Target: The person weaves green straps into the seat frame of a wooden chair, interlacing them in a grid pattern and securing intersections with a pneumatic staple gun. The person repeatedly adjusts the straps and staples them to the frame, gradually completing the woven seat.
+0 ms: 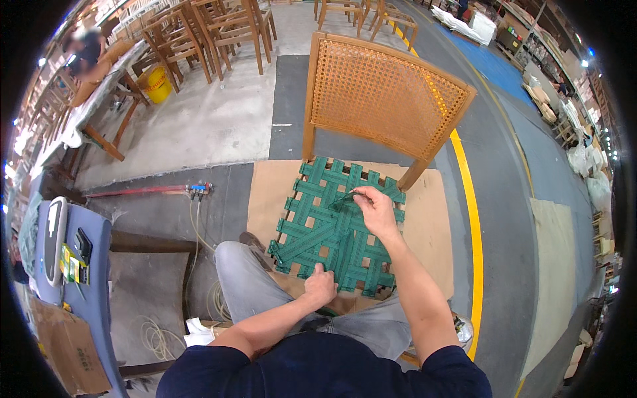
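A wooden chair with a woven cane back (385, 86) stands before me, its seat criss-crossed with green webbing (312, 212). My right hand (376, 208) is above the far right part of the seat, its fingers pinched on a loose green webbing strap (342, 201). Loose strap lengths lie slantwise across the weave. At the near edge of the seat, my left hand (321, 286) is closed against the webbing. A bit of green strap shows just below it; its curled fingers are partly hidden, so what they grip cannot be made out.
Cardboard (428, 225) lies under the chair. On my left is a blue-padded bench (86, 265) bearing small items; an air hose (159, 335) coils on the floor. Wooden chair frames (225, 33) and a yellow bucket (156, 84) stand farther back. A yellow floor line (472, 219) runs along the right.
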`<state>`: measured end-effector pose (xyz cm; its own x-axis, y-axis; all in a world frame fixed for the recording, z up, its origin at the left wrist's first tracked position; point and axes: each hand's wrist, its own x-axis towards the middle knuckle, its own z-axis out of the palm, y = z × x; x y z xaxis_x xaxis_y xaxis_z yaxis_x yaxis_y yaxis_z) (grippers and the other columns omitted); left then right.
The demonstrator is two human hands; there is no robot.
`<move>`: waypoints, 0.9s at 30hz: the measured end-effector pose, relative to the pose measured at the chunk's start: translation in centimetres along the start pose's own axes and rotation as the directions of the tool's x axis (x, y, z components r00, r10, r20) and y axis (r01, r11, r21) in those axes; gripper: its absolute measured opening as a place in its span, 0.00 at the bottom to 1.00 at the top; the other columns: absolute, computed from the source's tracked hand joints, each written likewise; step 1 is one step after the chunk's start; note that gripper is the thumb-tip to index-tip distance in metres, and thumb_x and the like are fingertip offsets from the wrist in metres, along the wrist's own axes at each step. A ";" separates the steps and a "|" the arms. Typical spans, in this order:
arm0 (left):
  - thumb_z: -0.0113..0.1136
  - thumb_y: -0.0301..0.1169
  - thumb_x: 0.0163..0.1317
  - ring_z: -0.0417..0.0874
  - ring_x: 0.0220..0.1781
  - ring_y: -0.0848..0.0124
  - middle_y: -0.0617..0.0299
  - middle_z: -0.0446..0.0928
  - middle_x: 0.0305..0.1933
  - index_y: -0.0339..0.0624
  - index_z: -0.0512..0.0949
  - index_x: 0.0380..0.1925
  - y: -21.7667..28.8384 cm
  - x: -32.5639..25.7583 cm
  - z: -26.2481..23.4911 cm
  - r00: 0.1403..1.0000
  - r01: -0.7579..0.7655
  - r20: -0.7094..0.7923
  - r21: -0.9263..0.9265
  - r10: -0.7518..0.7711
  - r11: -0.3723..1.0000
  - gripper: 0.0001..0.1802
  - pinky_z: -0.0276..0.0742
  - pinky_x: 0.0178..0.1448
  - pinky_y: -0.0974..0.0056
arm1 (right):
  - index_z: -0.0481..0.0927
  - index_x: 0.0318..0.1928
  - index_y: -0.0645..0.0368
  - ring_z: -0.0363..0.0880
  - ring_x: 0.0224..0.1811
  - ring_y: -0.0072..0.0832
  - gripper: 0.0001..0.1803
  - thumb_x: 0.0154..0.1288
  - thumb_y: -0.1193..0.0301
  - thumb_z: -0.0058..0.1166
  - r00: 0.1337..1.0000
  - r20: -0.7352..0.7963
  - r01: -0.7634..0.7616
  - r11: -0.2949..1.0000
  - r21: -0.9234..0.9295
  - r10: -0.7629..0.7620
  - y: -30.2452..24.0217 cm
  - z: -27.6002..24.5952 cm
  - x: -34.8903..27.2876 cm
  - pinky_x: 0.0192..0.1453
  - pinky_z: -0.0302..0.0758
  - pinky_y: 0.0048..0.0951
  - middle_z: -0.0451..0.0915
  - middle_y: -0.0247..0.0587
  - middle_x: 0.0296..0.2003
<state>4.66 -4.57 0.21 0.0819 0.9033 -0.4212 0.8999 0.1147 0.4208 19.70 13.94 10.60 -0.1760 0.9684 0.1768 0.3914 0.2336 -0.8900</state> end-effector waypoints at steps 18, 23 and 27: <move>0.67 0.38 0.72 0.87 0.52 0.57 0.49 0.85 0.50 0.38 0.77 0.66 3.4 0.1 -5.7 0.979 -0.125 -0.200 -0.770 -0.050 0.626 0.27 0.81 0.62 0.56 | 0.84 0.49 0.64 0.84 0.41 0.35 0.06 0.74 0.77 0.60 0.994 0.046 0.094 0.995 0.013 -0.095 -3.3 -2.2 -2.7 0.48 0.79 0.32 0.85 0.44 0.39; 0.71 0.27 0.68 0.82 0.56 0.64 0.56 0.79 0.54 0.39 0.78 0.62 6.2 -1.5 -17.5 0.600 -0.737 -0.785 -0.469 0.153 0.486 0.24 0.77 0.63 0.61 | 0.84 0.48 0.62 0.84 0.41 0.35 0.07 0.71 0.81 0.61 0.947 0.041 0.315 0.946 0.075 -0.319 -11.9 -3.6 -4.7 0.46 0.79 0.32 0.84 0.43 0.38; 0.70 0.27 0.70 0.79 0.45 0.71 0.61 0.80 0.46 0.38 0.82 0.52 5.6 -0.1 -18.1 0.729 -0.618 -0.684 -0.648 0.017 0.445 0.13 0.77 0.55 0.64 | 0.80 0.52 0.60 0.82 0.38 0.30 0.11 0.72 0.79 0.63 0.956 0.105 0.266 0.961 0.074 -0.273 -11.2 -3.2 -3.7 0.43 0.77 0.32 0.84 0.42 0.35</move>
<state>1.98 3.45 17.14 -0.2183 0.9434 0.2497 0.0721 -0.2396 0.9682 18.90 8.04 21.24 -0.3695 0.8533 0.3679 0.2623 0.4756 -0.8396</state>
